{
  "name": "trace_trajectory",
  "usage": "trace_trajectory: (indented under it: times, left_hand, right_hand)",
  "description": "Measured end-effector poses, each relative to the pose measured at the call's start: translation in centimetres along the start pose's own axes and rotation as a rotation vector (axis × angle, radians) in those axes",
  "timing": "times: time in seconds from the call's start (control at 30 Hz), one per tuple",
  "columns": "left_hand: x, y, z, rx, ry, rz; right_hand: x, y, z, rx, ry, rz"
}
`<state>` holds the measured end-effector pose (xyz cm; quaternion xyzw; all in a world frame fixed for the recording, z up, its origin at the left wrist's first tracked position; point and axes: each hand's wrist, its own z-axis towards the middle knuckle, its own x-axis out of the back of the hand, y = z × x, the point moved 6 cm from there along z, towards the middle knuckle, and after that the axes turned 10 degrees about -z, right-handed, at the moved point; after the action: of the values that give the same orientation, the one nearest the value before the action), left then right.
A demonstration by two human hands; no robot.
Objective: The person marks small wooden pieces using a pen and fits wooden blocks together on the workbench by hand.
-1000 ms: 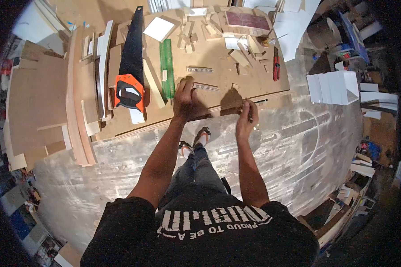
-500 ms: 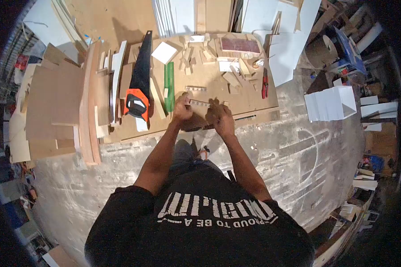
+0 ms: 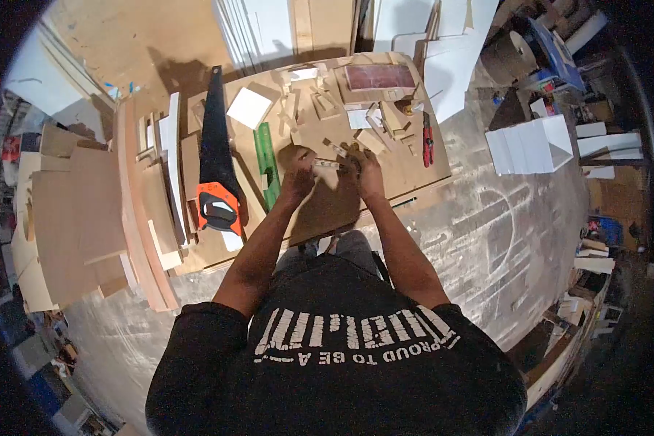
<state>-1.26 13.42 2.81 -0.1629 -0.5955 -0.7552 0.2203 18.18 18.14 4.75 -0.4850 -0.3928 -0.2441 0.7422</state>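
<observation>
both hands meet over the workbench [image 3: 320, 211] at a short pale strip [image 3: 328, 165].
nearest is the black shirt [image 3: 341, 356]; beyond it, the left hand [image 3: 298, 176] has its fingers together, clamped on the strip's left end, while the right hand [image 3: 363, 171] curls at the other end, its grip too shadowed to tell, with a small wooden piece [image 3: 334, 147] by its fingertips; a dark pencil [image 3: 407, 202] lies near the bench's near edge, the orange-handled saw [image 3: 218, 160] and green strip [image 3: 267, 167] lie to the left, the red tool [image 3: 427, 142] to the right, and farther off are wood offcuts [image 3: 325, 107], a white square [image 3: 249, 108] and a reddish-brown board [image 3: 379, 77].
</observation>
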Motion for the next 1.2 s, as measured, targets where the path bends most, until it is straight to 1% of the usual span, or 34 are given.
trace_trajectory:
  times: [0.07,0.1,0.17,0.27,0.3,0.37,0.4,0.47,0.5,0.6,0.67,0.7,0.73,0.8,0.83,0.87,0.93,0.97,1.0,1.07,1.1,1.13,1.2]
  left_hand:
    - [-0.4,-0.8,0.4,0.055,0.039,-0.043]
    - [-0.1,-0.6,0.2,0.082,0.085,-0.046]
    - [0.4,0.1,-0.4,0.136,0.190,-0.046]
    - [-0.8,-0.7,-0.5,0.242,0.139,-0.034]
    - [-0.9,-1.1,-0.9,0.361,0.190,-0.046]
    - [-1.4,-0.9,-1.5,0.583,0.300,-0.071]
    - [-1.9,-0.7,-1.3,0.637,0.345,-0.113]
    - [-3.3,-0.5,-1.0,0.735,0.427,-0.204]
    - [-3.8,0.0,-0.6,0.667,0.472,-0.302]
    - [-5.8,-0.8,0.5,0.723,0.500,-0.358]
    - [-6.1,-0.6,1.3,0.707,0.507,-0.360]
    - [-6.0,-0.3,1.7,0.700,0.506,-0.360]
    - [-6.0,-0.1,2.1,0.683,0.509,-0.482]
    - [-5.9,0.2,3.1,0.648,0.511,-0.731]
    - [-5.7,0.0,3.5,0.603,0.534,-0.725]
    - [-5.4,0.1,3.7,0.614,0.555,-0.684]
    - [-4.1,0.8,3.7,0.631,0.597,-0.592]
    - [-3.4,0.3,3.4,0.582,0.615,-0.382]
    - [-3.1,0.3,2.9,0.559,0.595,-0.359]
    - [-3.0,0.4,0.8,0.522,0.555,-0.322]
    - [-3.4,0.0,-0.8,0.607,0.551,-0.414]
    - [-3.5,-0.2,-2.3,0.612,0.527,-0.401]
    - [-3.8,-0.8,-5.0,0.624,0.479,-0.373]
  right_hand:
    - [-0.5,-1.4,1.2,0.179,-0.037,-0.047]
    - [-1.5,-1.1,1.4,0.095,-0.238,-0.031]
    - [-2.0,-0.2,1.6,0.052,-0.270,-0.002]
    - [-0.9,-0.9,1.9,0.042,-0.275,0.024]
    - [-0.4,-1.4,2.1,0.051,-0.264,0.033]
    - [-2.4,0.9,0.9,-0.009,-0.302,0.047]
    - [-3.5,2.4,0.5,-0.035,-0.311,0.050]
    - [-4.6,3.0,-0.2,0.165,-0.235,-0.043]
    - [-4.7,2.8,-0.4,0.258,-0.195,-0.089]
    - [-4.3,2.7,-0.3,0.149,-0.358,-0.210]
    - [-4.5,2.4,0.1,0.157,-0.184,-0.082]
    - [-4.7,2.1,0.3,0.170,-0.149,-0.071]
    - [-5.0,1.8,0.5,0.184,-0.114,-0.059]
    - [-6.0,1.6,2.1,0.246,-0.152,-0.145]
    - [-5.4,1.3,3.2,0.162,-0.222,-0.101]
    - [-3.5,0.2,4.5,0.081,-0.295,-0.054]
    - [-4.7,0.5,4.6,0.001,-0.366,0.046]
    - [-8.1,2.6,4.0,0.002,-0.359,0.092]
    - [-9.9,4.0,3.7,0.005,-0.352,0.134]
    - [-6.2,4.1,2.2,0.096,-0.052,0.065]
    - [-4.9,3.6,2.1,0.102,-0.019,0.050]
    - [-3.6,3.1,2.1,0.107,0.014,0.035]
    - [-2.8,1.6,3.2,0.048,-0.157,0.051]
